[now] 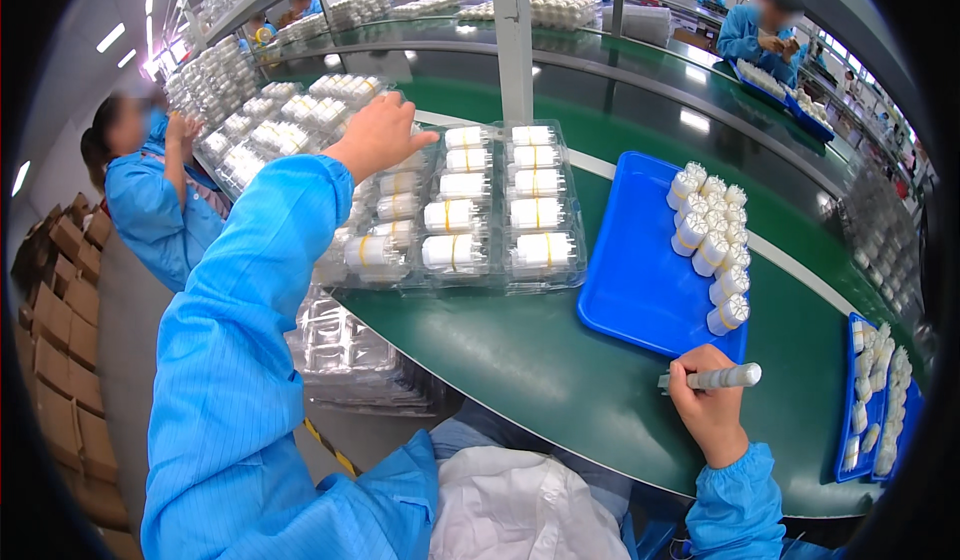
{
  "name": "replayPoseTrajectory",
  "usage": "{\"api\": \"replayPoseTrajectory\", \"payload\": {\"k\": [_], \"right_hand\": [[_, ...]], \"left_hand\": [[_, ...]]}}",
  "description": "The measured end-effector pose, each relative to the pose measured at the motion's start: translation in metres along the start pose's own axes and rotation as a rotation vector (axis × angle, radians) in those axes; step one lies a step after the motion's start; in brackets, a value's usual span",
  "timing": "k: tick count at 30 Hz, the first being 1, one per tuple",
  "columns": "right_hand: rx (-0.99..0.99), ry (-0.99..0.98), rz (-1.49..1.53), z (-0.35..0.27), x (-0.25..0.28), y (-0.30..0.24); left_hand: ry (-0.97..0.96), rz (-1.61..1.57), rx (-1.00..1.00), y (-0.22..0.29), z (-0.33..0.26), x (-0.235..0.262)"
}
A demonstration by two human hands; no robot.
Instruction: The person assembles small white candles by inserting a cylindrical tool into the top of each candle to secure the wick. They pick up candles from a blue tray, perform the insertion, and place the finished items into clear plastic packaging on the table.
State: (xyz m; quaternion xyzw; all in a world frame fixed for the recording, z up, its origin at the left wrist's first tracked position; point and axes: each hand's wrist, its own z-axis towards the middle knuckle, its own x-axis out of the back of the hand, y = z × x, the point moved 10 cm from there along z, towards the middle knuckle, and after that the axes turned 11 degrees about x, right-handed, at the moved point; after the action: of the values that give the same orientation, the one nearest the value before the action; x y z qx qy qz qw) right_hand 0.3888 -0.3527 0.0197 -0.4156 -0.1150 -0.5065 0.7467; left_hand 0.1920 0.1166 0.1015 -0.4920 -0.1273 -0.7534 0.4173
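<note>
My left hand point(385, 138) reaches over the far end of a clear plastic blister tray point(500, 278). Its thumb sticks out apart from the fingers, and I see nothing in it; the fingertips are partly hidden. White cylindrical bundles point(453, 217) with yellow bands lie in the tray's columns. Closed round a grey-white, thick marker-like stick point(725, 377), my right hand point(708, 405) is just below the near corner of a blue tray point(625, 250). More white bundles point(715, 222) stand grouped along the right side of that blue tray.
Further filled clear trays point(280, 138) line the left of the green table point(480, 345). Stacked clear trays point(350, 345) sit below its edge. More blue trays point(850, 460) hold white pieces at the right. A metal post point(515, 50) rises behind. A co-worker point(160, 200) stands at left.
</note>
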Motion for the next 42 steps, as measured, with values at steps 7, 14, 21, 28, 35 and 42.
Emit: {"api": "replayPoseTrajectory", "payload": {"k": [7, 14, 21, 28, 35, 42], "right_hand": [[0.066, -0.021, 0.005, 0.001, 0.0, -0.011], [0.187, -0.026, -0.017, 0.004, -0.002, -0.028], [0.158, -0.043, -0.053, 0.002, -0.001, -0.022], [0.166, -0.06, -0.06, 0.002, -0.005, -0.022], [0.158, -0.058, -0.045, 0.003, -0.006, -0.021], [0.2, -0.014, -0.063, -0.001, 0.001, -0.024]], "left_hand": [[0.054, -0.238, 0.029, 0.031, 0.001, 0.069], [-0.27, -0.213, 0.032, -0.002, 0.006, -0.012], [-0.581, -0.545, 0.386, -0.019, -0.002, -0.059], [-0.433, -0.135, 0.239, -0.032, 0.012, -0.06], [-0.414, -0.676, 0.228, -0.015, 0.014, -0.054], [-0.763, -0.094, 0.025, 0.016, -0.003, -0.078]]}}
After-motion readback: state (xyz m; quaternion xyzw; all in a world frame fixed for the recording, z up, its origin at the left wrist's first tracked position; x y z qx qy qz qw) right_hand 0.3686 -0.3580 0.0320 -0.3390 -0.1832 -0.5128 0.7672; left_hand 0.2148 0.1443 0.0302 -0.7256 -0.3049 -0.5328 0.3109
